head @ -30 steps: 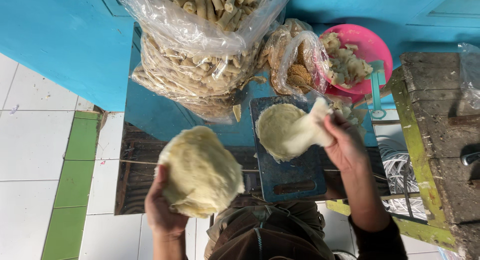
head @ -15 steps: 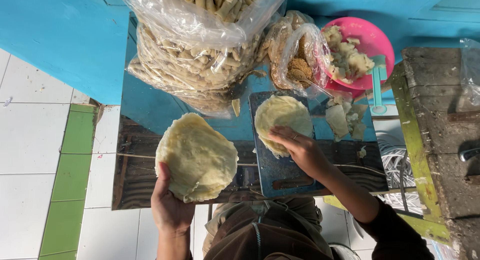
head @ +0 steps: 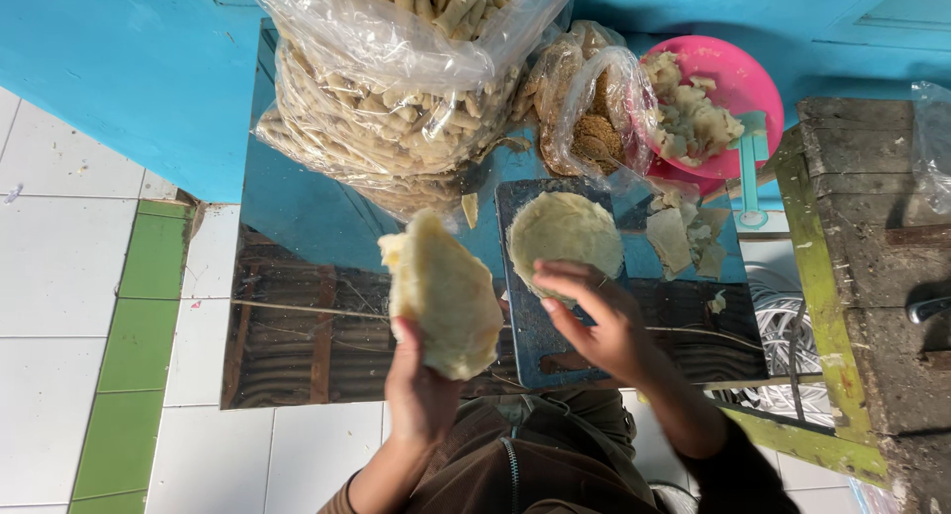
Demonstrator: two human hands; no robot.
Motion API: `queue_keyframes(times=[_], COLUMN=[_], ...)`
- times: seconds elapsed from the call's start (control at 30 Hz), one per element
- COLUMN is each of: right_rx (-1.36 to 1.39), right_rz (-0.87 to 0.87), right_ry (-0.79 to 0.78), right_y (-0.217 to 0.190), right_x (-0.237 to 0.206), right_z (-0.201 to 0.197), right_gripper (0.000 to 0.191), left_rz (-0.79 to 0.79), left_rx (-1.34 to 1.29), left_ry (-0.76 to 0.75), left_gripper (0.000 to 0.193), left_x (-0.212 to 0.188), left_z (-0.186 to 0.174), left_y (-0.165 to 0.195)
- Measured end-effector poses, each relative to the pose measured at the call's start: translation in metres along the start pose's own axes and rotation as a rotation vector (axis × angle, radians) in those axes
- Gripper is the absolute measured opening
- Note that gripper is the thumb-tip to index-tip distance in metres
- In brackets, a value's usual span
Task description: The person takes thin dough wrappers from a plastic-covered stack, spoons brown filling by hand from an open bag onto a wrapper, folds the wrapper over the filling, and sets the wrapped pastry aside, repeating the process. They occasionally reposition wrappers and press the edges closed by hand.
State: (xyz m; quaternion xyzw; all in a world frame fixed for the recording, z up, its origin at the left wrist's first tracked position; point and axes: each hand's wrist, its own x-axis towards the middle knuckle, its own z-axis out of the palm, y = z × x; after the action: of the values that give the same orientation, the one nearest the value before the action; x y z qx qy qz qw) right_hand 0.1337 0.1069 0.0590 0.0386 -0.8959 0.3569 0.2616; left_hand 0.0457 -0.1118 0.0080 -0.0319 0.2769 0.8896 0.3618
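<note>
The left hand (head: 421,390), gripping the pale stack of wrappers (head: 443,291), has tilted it toward centre, while the right hand (head: 594,321), fingers spread, now rests on the flat wrapper (head: 563,232) on the dark board (head: 535,336).

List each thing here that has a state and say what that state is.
Stack of wrappers: held tilted in left hand.
Single wrapper: flat on cutting board, right hand touching its near edge.
Pink bowl: holds filling.
Big plastic bag: full of rolls.
Small bag: open.
</note>
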Motion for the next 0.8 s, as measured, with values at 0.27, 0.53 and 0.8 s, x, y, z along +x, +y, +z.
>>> queue_keyframes(times=[0.27,0.53,0.8], right_rx=[0.13,-0.078,0.037], right_rz=[0.077,-0.026,0.08], right_ry=[0.17,0.277,0.161], right_y=[-0.044,-0.054,-0.048], right_x=[0.007,0.004,0.01], right_z=[0.048,0.061,0.059], right_gripper=[0.027,0.026,0.021], left_rz=[-0.049,0.108,0.121], left_rx=[0.051,0.279,0.126], left_ry=[-0.14,-0.155,-0.05], left_gripper=[0.068,0.054,0.055], left_x=[0.001,0.001,0.004], left_z=[0.001,-0.023,-0.01], left_y=[-0.038,-0.061,-0.049])
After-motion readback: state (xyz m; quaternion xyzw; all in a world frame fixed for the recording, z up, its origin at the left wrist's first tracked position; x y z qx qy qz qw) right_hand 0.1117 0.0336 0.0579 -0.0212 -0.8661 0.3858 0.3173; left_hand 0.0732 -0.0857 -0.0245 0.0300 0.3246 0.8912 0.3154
